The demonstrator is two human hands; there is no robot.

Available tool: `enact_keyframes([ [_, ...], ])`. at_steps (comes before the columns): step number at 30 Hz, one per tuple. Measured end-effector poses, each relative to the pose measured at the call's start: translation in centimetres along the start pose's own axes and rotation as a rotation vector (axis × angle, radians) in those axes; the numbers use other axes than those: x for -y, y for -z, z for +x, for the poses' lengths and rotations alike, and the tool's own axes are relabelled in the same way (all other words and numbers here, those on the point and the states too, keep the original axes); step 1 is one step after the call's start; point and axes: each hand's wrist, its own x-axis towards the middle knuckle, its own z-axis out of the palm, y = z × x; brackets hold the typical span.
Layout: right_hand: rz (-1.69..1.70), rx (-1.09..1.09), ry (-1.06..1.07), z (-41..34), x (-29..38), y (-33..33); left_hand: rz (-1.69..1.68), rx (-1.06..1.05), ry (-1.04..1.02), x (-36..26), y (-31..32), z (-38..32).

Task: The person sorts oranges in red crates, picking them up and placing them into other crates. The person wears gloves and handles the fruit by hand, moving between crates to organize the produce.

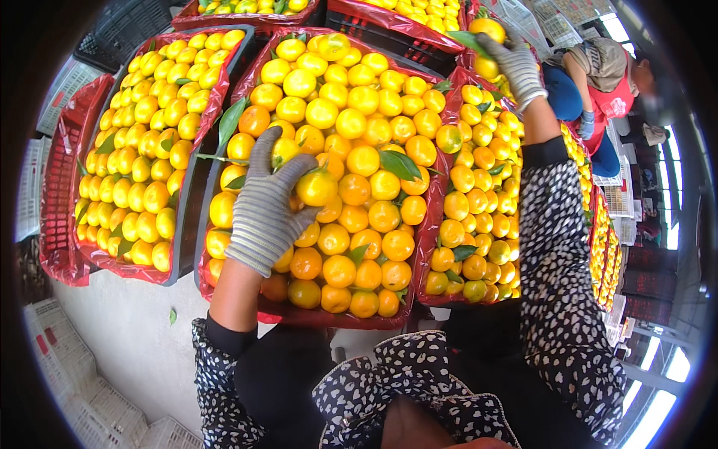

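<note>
My left hand (pixel 269 205), in a striped grey knit glove, grips a yellow mandarin (pixel 316 188) between thumb and fingers over the middle crate. Another mandarin (pixel 285 150) shows between its spread fingers; whether it is held too I cannot tell. That middle crate (pixel 432 224), lined with red plastic film, is heaped with mandarins, a few bearing green leaves (pixel 400 164). At the upper right my right hand (pixel 516 64), gloved alike, has its fingers around an orange mandarin (pixel 487 29) with a leaf (pixel 468 42) beside it. One more mandarin (pixel 486 66) sits just below those fingers.
Red-lined crates of mandarins stand left (pixel 219 84) and right (pixel 429 280) of the middle one, with others behind. A co-worker in a red apron (pixel 611 104) is at the upper right. White plastic crates (pixel 67 342) line the concrete floor (pixel 140 320) at lower left.
</note>
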Motion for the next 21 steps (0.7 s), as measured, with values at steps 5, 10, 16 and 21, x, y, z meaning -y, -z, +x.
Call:
enact_keyframes([
  [5, -0.878, 0.033, -0.026, 7.5, -2.6, 3.7, 0.117, 0.044, 0.01, -0.2, 0.2, 0.1],
  [10, -0.274, 0.373, 0.336, -0.2, 10.0, -13.4, 0.122, 0.04, 0.022, -0.2, 0.5, 0.0],
  [16, -0.453, 0.301, 0.51, -1.8, 7.0, -21.9, 0.102, 0.029, -0.007, -0.6, 0.0, 0.2],
  [21, -0.3, 0.502, 0.124, -4.1, 5.8, -6.9, 0.045, -0.009, 0.014, 0.0, 0.0, -0.6],
])
